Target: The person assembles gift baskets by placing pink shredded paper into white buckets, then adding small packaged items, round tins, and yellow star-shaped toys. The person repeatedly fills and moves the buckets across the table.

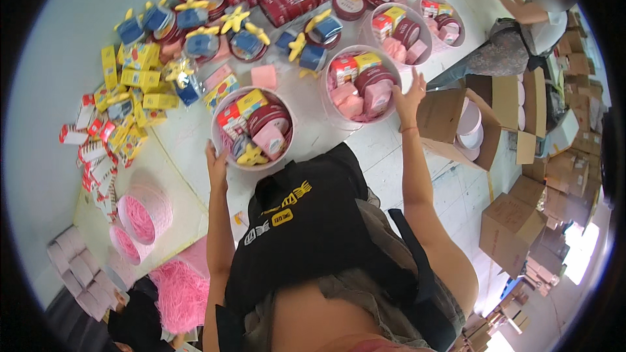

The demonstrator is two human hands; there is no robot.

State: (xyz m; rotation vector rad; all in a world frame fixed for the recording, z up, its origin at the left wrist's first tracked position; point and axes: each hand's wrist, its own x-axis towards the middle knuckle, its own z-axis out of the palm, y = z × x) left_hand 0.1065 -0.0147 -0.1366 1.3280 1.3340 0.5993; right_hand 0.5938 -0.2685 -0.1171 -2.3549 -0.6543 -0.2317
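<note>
L tub [261, 167] & R tub [340, 122] on table [179, 173], hand at each

Both tubs filled, nr table edge. L hand [218, 161] loosely open vs. L tub's side; R hand [409, 100] open, thumb at R tub's rim. L tub incl. maroon tin [268, 117], yellow box [252, 102], yellow star [251, 155].

Brown cartons [512, 234] piled at right; white tiled floor [385, 171]; co-worker [549, 31] in patterned apron [492, 60].

On the white table [179, 160], filled buckets [356, 124] are set beside the left fingers [210, 150] and right fingers [418, 81], yellow boxes [140, 79] are heaped left of the former, and dark-red tins [349, 4] are gathered beyond both.
</note>
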